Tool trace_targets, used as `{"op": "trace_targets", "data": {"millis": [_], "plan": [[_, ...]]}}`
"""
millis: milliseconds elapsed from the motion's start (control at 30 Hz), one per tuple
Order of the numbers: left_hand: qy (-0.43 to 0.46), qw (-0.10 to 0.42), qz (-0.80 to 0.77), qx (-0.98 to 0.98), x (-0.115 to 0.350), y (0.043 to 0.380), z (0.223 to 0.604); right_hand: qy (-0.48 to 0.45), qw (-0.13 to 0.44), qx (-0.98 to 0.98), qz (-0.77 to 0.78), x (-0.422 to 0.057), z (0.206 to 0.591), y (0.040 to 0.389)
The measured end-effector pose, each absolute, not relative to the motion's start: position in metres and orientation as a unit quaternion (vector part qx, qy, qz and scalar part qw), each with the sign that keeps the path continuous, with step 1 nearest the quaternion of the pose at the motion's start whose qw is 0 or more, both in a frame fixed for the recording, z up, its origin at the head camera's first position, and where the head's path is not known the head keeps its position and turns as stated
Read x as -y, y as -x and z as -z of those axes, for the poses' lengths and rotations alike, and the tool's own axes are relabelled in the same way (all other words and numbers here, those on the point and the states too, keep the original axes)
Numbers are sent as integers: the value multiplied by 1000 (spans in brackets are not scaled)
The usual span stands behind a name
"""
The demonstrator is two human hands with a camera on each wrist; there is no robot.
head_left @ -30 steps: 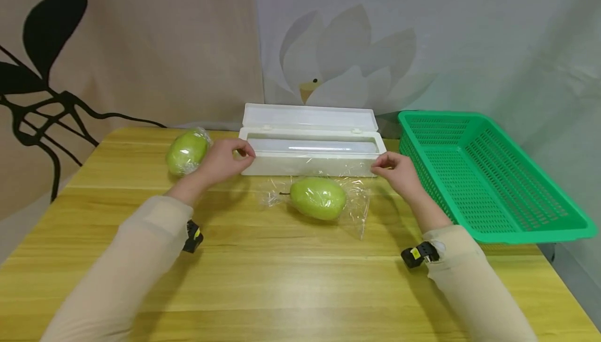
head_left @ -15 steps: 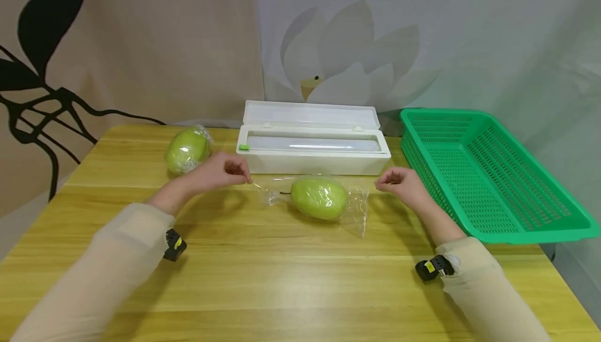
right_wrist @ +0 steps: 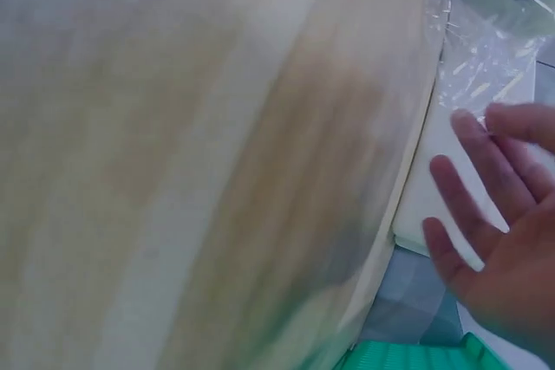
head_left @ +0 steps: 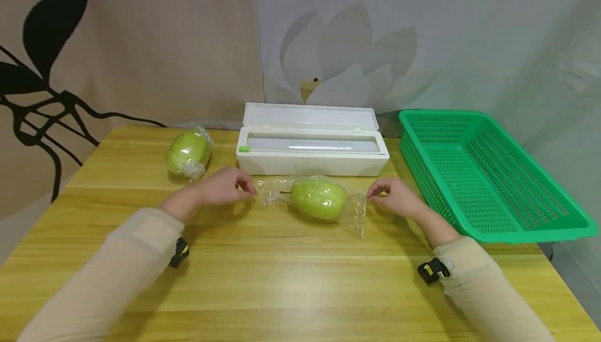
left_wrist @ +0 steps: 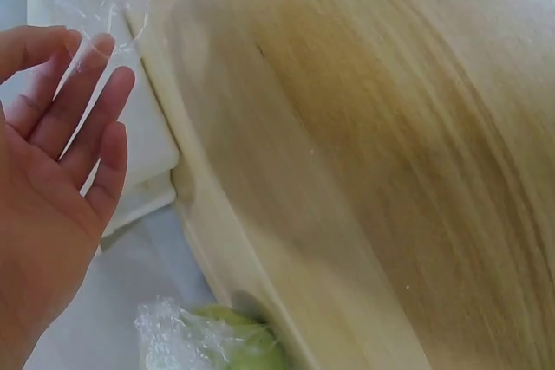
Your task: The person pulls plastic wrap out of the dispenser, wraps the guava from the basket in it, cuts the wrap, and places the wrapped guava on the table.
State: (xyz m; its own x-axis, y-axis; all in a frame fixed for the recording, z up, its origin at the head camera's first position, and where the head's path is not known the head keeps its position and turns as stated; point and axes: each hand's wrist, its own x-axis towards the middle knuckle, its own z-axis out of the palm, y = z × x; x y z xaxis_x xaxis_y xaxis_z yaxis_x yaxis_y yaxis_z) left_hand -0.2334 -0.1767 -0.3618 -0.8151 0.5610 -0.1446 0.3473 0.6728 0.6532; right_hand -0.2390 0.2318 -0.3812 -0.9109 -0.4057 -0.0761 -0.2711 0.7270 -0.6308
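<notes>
A green pear [head_left: 318,199] with a thin stem lies on its side on the wooden table, wrapped in clear cling film [head_left: 356,211]. The film's loose ends spread out to both sides. My left hand [head_left: 219,190] pinches the film's left end between thumb and forefinger. At the right end, my right hand [head_left: 398,197] pinches the film in the same way. Both wrist views show the other fingers held loosely apart, on the left hand [left_wrist: 65,153] and the right hand [right_wrist: 507,223]. Behind the pear stands a white cling film box [head_left: 312,165], lid up, a roll [head_left: 312,145] inside.
A second wrapped green pear [head_left: 189,151] sits at the back left, near my left forearm. To the right stands a green plastic basket [head_left: 497,237] beside my right arm. A small green slider [head_left: 244,148] is on the box's left edge. A curtain hangs behind the table.
Both hands have come down from the box's front edge toward me, bringing the film over the pear's far side. They now sit lower, beside the pear, and the box's green slider shows.
</notes>
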Motion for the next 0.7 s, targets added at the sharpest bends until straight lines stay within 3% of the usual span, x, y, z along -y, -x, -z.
{"op": "trace_targets", "data": {"millis": [267,400,500,700], "plan": [[-222,164,-307,-911,176,234,362,155,105,-947,261,-230,373,238],[-237,154,-308,-909,176,234,364,135,31,-960,244,-220,367,234],[-240,156,-313,-906,176,233,364,171,-11,-950,260,-203,356,226],[-184,159,-288,-926,179,231,357,311,77,-925,205,-169,351,212]]}}
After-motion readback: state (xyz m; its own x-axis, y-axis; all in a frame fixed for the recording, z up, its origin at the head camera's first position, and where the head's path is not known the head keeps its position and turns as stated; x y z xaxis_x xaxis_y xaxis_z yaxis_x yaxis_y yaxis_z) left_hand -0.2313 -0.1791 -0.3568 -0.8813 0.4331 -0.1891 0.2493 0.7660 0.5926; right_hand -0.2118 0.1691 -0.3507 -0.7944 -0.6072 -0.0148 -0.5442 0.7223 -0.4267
